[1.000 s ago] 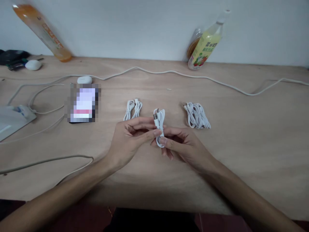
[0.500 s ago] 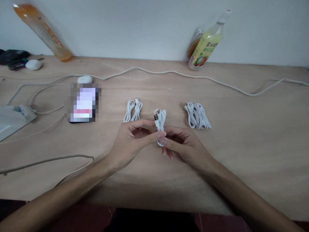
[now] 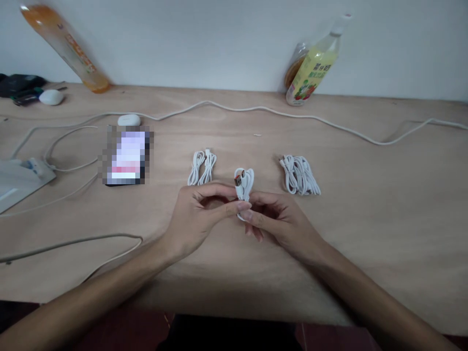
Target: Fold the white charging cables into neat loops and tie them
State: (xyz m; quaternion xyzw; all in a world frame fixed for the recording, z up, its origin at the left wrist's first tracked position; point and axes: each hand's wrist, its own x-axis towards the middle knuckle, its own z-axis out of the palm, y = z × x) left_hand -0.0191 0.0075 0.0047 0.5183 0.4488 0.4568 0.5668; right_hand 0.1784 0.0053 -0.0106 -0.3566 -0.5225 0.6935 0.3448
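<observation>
A coiled white USB cable [image 3: 248,181] stands upright between my hands, its plugs pointing up and away from me. My left hand [image 3: 201,214] pinches the bundle from the left with thumb and fingers. From the right, my right hand [image 3: 281,219] grips its lower end, the two thumbs nearly meeting. Fingers hide part of the coil. Beyond my left hand lie two coiled white cables [image 3: 202,167] side by side. Farther right rests a pile of several coiled white cables [image 3: 300,175].
On the left are a phone [image 3: 127,156] with a blurred screen, a white earbud case [image 3: 129,120] and a white power strip [image 3: 25,183]. A long white cord [image 3: 234,109] crosses the table's back. An orange bottle [image 3: 69,48] and a yellow drink bottle [image 3: 314,66] stand by the wall.
The plug end of the held cable has tipped slightly, so its USB connector faces me a little more. Both hands keep their grip in almost the same place.
</observation>
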